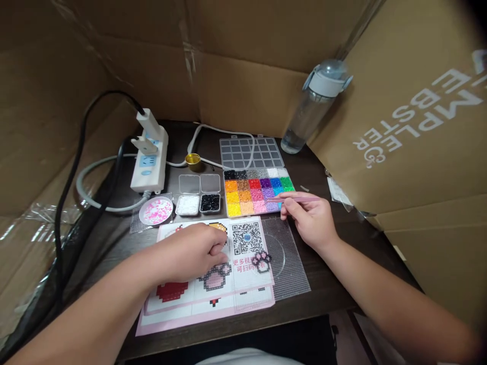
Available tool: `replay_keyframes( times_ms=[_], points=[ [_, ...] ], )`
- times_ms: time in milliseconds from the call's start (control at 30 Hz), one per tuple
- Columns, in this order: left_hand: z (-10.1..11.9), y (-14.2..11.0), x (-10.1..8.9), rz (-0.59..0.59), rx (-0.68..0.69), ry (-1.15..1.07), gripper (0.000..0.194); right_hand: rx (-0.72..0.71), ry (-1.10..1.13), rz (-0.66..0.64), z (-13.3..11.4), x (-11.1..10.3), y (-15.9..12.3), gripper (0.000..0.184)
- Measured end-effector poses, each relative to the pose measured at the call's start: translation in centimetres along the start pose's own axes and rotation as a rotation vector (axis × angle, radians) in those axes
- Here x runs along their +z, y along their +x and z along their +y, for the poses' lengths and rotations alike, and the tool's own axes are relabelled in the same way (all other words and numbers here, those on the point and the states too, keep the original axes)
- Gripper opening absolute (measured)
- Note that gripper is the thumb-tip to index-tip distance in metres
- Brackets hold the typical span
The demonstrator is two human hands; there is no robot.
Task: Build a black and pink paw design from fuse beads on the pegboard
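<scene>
"From the head camera, where are your hands?"

"Right of centre, my right hand (310, 219) pinches pink tweezers (300, 199) above the bead case (233, 196); whether the tips hold a bead, I cannot tell. Lower centre-left, my left hand (196, 251) rests curled over the printed sheet (249, 281), what its fingers pinch, if anything, hidden."

"And the bead paw?"

"Just below and right of centre, the bead paw (259, 256) lies near the sheet's right edge. Dark outline and pink toes are in place."

"What remains?"

"The large pad shows no pink filling, unlike the printed paw (213, 280) at lower centre. I judge the piece well along, that middle left to fill."
</scene>
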State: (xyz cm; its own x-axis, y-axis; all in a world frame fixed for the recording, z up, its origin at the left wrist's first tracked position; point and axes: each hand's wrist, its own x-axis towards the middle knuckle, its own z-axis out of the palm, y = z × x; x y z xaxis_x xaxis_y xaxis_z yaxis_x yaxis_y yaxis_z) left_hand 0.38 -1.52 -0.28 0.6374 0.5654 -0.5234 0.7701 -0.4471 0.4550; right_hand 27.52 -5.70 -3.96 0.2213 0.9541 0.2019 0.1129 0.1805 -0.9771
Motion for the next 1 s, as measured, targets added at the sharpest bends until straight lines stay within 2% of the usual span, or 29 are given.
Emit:
replay_keyframes(
  times_ms=[133,233,467,1000],
  points=[
    [-0.1,0.0,0.1,0.001,0.0,0.0,0.033,-0.181,-0.214,-0.026,-1.9,1.2,0.8,0.012],
    [-0.2,-0.1,0.2,-0.001,0.0,-0.001,0.033,-0.268,-0.28,-0.041,-1.6,1.7,1.2,0.013],
    [-0.5,-0.1,0.5,-0.002,-0.008,-0.006,0.033,-0.253,-0.334,-0.05,0.4,0.5,0.6,0.017],
    [0.0,0.0,0.2,-0.008,-0.043,-0.035,0.036,-0.257,-0.316,-0.148,0.7,0.6,0.6,0.016]
  ],
)
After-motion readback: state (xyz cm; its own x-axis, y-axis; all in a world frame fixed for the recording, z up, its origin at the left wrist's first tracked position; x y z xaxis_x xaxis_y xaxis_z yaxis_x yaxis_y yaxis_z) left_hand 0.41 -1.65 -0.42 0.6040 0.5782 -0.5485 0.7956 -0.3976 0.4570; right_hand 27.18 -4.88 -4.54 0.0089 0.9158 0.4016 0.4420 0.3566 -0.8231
